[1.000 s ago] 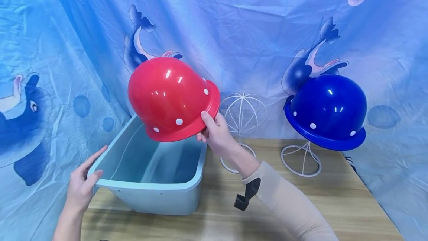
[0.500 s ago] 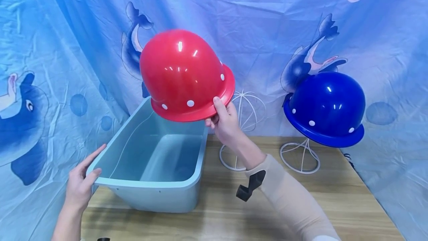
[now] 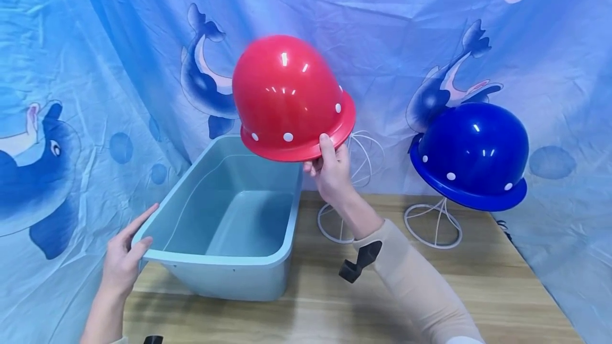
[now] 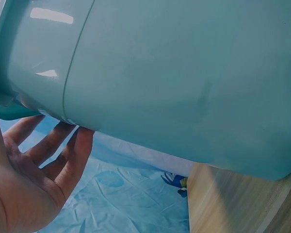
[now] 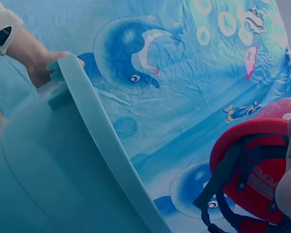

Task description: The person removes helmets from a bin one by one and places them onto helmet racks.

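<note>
My right hand (image 3: 333, 170) holds a red hard hat (image 3: 287, 94) by its brim, thumb on top and fingers beneath. The hat hangs tilted, overlapping the tub's far right part in the head view. Its dark inner straps (image 5: 228, 174) dangle in the right wrist view. With my left hand (image 3: 121, 261) I grip the near left corner of a light blue plastic tub (image 3: 215, 260). The thumb lies over the rim, and the fingers (image 4: 80, 150) touch the outer wall in the left wrist view. Inside, the tub shows bare walls and floor.
A blue hard hat (image 3: 473, 147) sits tilted on a white wire stand (image 3: 432, 224) at the right. Another white wire stand (image 3: 365, 155) is behind my right hand, partly hidden. Tub and stands are on a wooden table (image 3: 382, 301). A blue sea-print curtain (image 3: 382, 41) surrounds it.
The red hard hat has risen from over the tub and moved right, toward the bare wire stand, in my right hand. My left hand keeps its place on the tub's corner.
</note>
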Action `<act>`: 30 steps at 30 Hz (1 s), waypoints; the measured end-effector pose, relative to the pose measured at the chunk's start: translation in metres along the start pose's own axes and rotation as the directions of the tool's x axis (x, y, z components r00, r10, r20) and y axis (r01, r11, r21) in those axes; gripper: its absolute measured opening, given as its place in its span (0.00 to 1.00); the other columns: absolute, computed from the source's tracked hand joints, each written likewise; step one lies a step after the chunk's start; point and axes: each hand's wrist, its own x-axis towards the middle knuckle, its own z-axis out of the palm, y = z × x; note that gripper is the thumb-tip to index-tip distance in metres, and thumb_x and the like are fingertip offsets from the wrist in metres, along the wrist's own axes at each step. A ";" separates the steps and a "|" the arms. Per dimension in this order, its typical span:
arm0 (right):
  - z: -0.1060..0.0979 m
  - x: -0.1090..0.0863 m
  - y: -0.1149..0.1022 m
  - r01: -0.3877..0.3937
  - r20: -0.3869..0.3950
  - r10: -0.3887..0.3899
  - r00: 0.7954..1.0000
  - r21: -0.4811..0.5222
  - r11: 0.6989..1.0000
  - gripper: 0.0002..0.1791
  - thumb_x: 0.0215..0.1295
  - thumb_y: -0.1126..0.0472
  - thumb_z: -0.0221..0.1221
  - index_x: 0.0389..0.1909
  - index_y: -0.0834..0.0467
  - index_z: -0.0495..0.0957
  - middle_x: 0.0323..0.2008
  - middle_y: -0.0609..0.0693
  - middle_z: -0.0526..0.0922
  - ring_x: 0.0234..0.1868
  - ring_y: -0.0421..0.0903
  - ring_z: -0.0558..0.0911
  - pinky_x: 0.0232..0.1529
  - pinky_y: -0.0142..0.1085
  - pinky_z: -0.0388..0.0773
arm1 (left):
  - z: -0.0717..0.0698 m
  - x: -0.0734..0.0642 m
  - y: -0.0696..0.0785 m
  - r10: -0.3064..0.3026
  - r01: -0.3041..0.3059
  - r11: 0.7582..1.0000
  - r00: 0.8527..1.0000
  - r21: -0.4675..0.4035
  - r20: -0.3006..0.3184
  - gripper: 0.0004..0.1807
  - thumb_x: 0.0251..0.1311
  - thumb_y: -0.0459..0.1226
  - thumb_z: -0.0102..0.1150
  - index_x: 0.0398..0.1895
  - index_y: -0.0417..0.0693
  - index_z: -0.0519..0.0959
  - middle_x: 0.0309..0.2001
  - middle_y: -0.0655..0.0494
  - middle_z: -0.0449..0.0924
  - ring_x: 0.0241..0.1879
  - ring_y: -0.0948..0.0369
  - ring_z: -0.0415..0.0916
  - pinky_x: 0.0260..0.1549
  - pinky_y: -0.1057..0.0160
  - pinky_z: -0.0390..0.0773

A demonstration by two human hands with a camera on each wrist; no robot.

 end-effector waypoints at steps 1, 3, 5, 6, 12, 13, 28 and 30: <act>-0.002 0.000 0.001 0.009 -0.011 -0.009 1.000 -0.001 1.000 0.08 0.82 0.62 0.43 0.49 0.55 0.71 0.21 0.42 0.84 0.19 0.35 0.80 0.26 0.25 0.76 | 0.000 0.000 0.000 -0.005 0.005 1.000 1.000 0.009 -0.003 0.31 0.66 0.20 0.47 0.74 0.29 0.70 0.67 0.65 0.82 0.58 0.72 0.81 0.49 0.79 0.78; -0.005 0.002 0.001 0.044 -0.024 -0.045 0.999 -0.017 0.999 0.08 0.82 0.62 0.43 0.49 0.55 0.71 0.21 0.42 0.84 0.19 0.35 0.81 0.26 0.24 0.76 | 0.001 0.000 0.000 -0.019 0.019 1.000 1.000 0.020 -0.017 0.31 0.66 0.21 0.47 0.74 0.30 0.71 0.65 0.66 0.83 0.56 0.72 0.82 0.48 0.79 0.78; -0.007 0.004 -0.001 0.086 -0.032 -0.087 0.996 -0.029 0.996 0.08 0.82 0.62 0.43 0.47 0.56 0.71 0.21 0.42 0.84 0.19 0.35 0.81 0.25 0.24 0.76 | 0.001 0.001 -0.001 -0.027 0.028 0.999 0.999 0.024 -0.019 0.31 0.66 0.21 0.48 0.74 0.31 0.72 0.64 0.67 0.84 0.55 0.72 0.82 0.47 0.79 0.79; -0.009 0.005 -0.002 0.106 -0.035 -0.107 0.994 -0.035 0.994 0.08 0.82 0.63 0.43 0.47 0.56 0.71 0.21 0.42 0.85 0.19 0.35 0.82 0.26 0.24 0.76 | 0.001 0.001 -0.001 -0.026 0.027 0.999 0.999 0.024 -0.018 0.31 0.66 0.21 0.48 0.74 0.31 0.72 0.64 0.67 0.84 0.56 0.72 0.82 0.47 0.79 0.79; -0.015 0.012 -0.010 0.211 -0.101 -0.215 0.971 -0.044 0.976 0.08 0.82 0.64 0.43 0.46 0.57 0.71 0.21 0.42 0.85 0.18 0.35 0.81 0.25 0.24 0.76 | -0.001 0.001 -0.002 0.012 -0.012 1.000 0.999 0.012 0.031 0.31 0.67 0.21 0.48 0.75 0.29 0.69 0.69 0.67 0.81 0.61 0.73 0.80 0.51 0.79 0.77; -0.016 0.014 -0.011 0.222 -0.124 -0.226 0.966 -0.046 0.974 0.07 0.82 0.64 0.43 0.46 0.57 0.71 0.21 0.42 0.85 0.18 0.35 0.81 0.24 0.23 0.76 | -0.001 0.001 -0.002 0.017 -0.017 1.000 0.999 0.006 0.036 0.31 0.67 0.21 0.48 0.76 0.29 0.69 0.69 0.66 0.81 0.61 0.73 0.80 0.52 0.79 0.77; -0.032 0.014 -0.023 0.199 -0.200 -0.155 0.967 0.221 0.955 0.11 0.81 0.67 0.46 0.59 0.56 0.68 0.37 0.51 0.87 0.27 0.41 0.91 0.42 0.30 0.87 | 0.001 0.001 -0.001 0.021 -0.023 0.995 0.999 0.095 0.025 0.30 0.68 0.22 0.48 0.75 0.30 0.69 0.72 0.67 0.78 0.72 0.75 0.69 0.61 0.80 0.67; -0.037 0.014 -0.025 0.158 -0.175 -0.120 0.977 0.226 0.961 0.13 0.82 0.68 0.45 0.60 0.55 0.68 0.43 0.52 0.86 0.30 0.42 0.92 0.43 0.30 0.87 | 0.001 0.002 -0.001 0.027 -0.029 0.996 0.999 0.088 0.031 0.30 0.68 0.21 0.48 0.75 0.29 0.69 0.72 0.67 0.78 0.72 0.75 0.70 0.61 0.79 0.67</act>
